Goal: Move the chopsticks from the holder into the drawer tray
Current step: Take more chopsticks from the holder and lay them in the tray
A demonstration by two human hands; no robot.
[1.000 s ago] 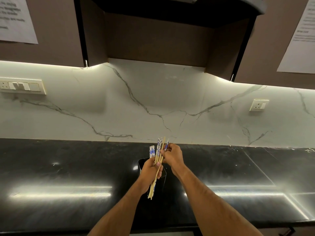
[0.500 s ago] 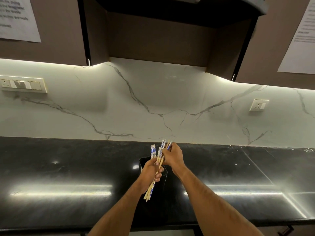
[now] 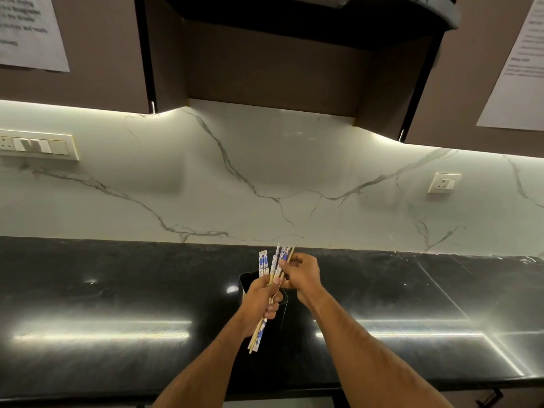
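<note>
Both hands grip the chopsticks (image 3: 275, 266) (left (image 3: 262, 301), right (image 3: 301, 273)) above the black holder (image 3: 245, 282).

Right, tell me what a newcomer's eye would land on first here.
First the bundle of blue-patterned chopsticks at centre, gripped by the left hand and pinched near the top by the right hand, just above the black holder on the dark countertop. Then the white veined marble backsplash behind, glowing under the cabinet lights.
</note>
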